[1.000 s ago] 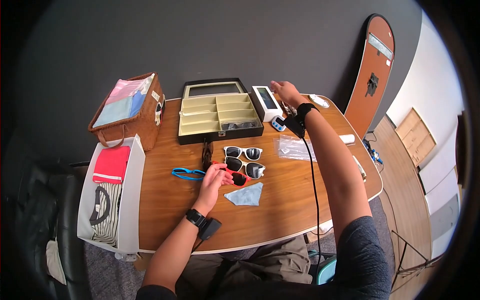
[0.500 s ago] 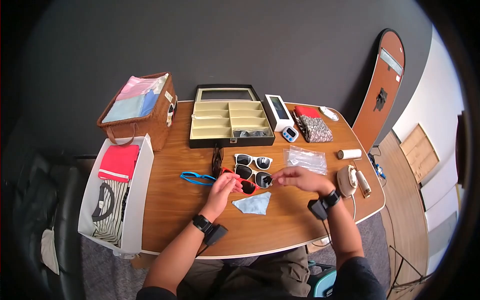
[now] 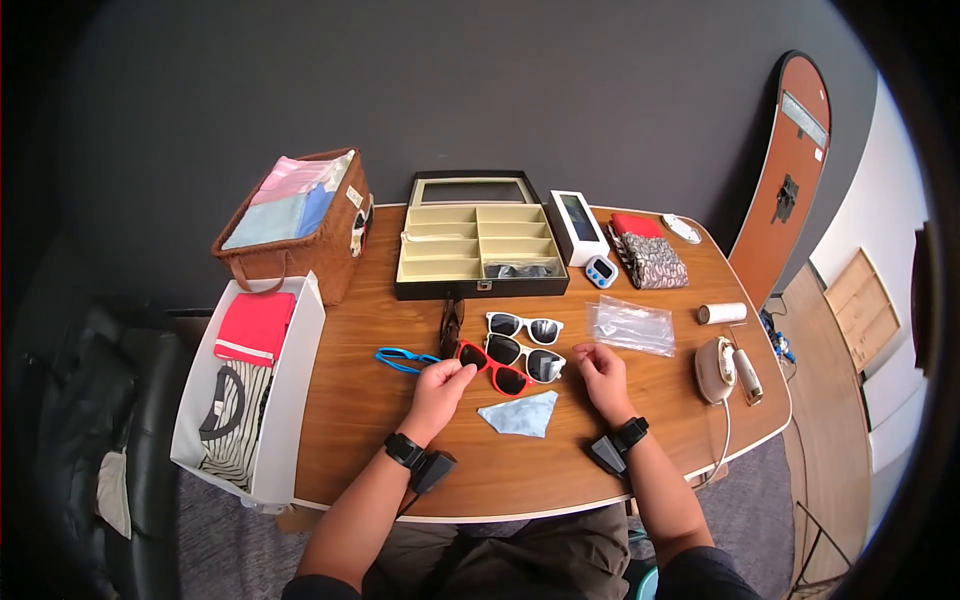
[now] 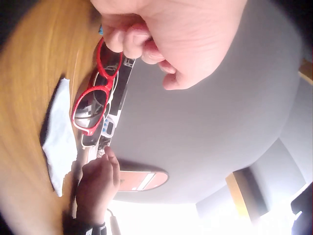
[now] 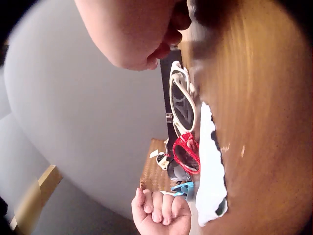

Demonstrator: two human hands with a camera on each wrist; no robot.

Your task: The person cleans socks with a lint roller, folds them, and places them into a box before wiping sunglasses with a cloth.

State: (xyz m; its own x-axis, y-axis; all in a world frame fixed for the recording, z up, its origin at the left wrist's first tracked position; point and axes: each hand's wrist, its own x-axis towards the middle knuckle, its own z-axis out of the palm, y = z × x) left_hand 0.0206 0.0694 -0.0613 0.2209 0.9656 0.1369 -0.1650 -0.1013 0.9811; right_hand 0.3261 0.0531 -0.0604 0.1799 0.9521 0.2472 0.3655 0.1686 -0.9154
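Observation:
My left hand [image 3: 437,400] is beside the left end of the red sunglasses [image 3: 510,381], its fingers loosely curled around nothing. To the right of the cream-framed sunglasses [image 3: 545,367], my right hand [image 3: 605,385] also has relaxed, bent fingers and holds nothing. White sunglasses [image 3: 543,331] lie just behind the cream pair. Dark brown sunglasses [image 3: 452,325] and blue-framed glasses [image 3: 388,353] are left of the row. A light blue cloth [image 3: 520,413] lies flat between the hands. Behind them stands an open black display case [image 3: 425,290], with dark glasses [image 3: 520,270] in its front right compartment.
Clear plastic bags [image 3: 635,327] lie right of the glasses. Further right are a small steamer-like appliance [image 3: 715,368] with a cord and a white roller [image 3: 722,313]. A timer [image 3: 601,271] and folded cloths [image 3: 655,262] are behind. Left stand a brown basket [image 3: 340,250] and white bin [image 3: 300,340].
My right hand has come back from the far right, by the white box, to beside the sunglasses. My left hand stayed near the red pair while its fingers curled in. The view shifted slightly.

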